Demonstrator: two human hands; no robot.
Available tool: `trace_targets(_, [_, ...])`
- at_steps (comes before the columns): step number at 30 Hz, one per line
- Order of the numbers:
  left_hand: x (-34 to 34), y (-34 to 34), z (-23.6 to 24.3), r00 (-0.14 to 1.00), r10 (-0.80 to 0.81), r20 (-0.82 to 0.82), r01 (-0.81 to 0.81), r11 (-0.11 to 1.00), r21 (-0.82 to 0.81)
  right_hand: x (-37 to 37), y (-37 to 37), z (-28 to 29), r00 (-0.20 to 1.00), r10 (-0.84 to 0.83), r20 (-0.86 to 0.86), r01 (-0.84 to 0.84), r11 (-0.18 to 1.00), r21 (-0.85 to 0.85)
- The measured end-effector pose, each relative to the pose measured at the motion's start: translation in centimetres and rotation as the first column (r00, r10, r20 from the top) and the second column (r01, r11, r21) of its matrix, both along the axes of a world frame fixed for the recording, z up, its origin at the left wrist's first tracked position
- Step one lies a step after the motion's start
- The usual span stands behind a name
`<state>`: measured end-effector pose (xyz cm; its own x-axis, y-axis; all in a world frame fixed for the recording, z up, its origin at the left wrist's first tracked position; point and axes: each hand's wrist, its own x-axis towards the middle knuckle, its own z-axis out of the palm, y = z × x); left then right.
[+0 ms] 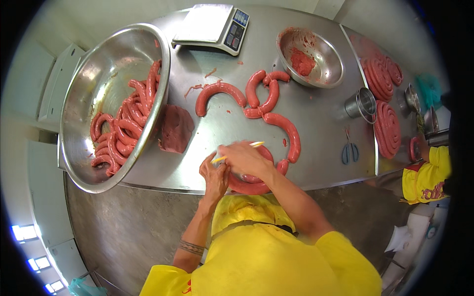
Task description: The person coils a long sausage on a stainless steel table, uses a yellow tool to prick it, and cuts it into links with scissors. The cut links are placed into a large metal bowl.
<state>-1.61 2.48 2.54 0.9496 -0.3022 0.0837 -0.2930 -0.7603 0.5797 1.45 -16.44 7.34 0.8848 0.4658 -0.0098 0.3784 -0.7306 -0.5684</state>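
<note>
My right hand (pixel 245 159) is closed over a thin yellow-and-white stick (pixel 256 144), whose ends show on both sides of the hand. The hand is slightly blurred and covers part of a raw sausage (pixel 247 187) curled at the table's near edge. Close beside it, my left hand (pixel 215 176) has its fingers bent together near the sausage's end; what they pinch is hidden. From this curl, a linked sausage chain (pixel 289 133) winds away across the steel table (pixel 197 140). A block of pink meat (pixel 176 129) lies to the left of my hands.
A large steel basin (pixel 81 123) with several sausages (pixel 129 116) stands at left. Behind are a scale (pixel 205 24) and a bowl (pixel 328 56) with minced meat. To the right lie scissors (pixel 350 152), metal cups (pixel 363 104) and coiled sausages (pixel 386 129). Another person's yellow sleeve (pixel 429 172) shows far right.
</note>
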Motion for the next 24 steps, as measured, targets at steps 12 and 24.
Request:
trace_targets(12, [0.1,-0.6,-1.6,0.866,0.101,-0.49,-0.143,0.988,-0.049,0.5,-7.5,17.0,0.852,-0.4,-0.337,0.364,-0.011,0.931])
trace_targets(24, [2.8,-0.2,-7.0,0.781,-0.328,-0.532,-0.239,0.63,-0.739,-16.8,-16.7,6.6,0.201,-0.662,-0.722,0.779,0.554,-0.292])
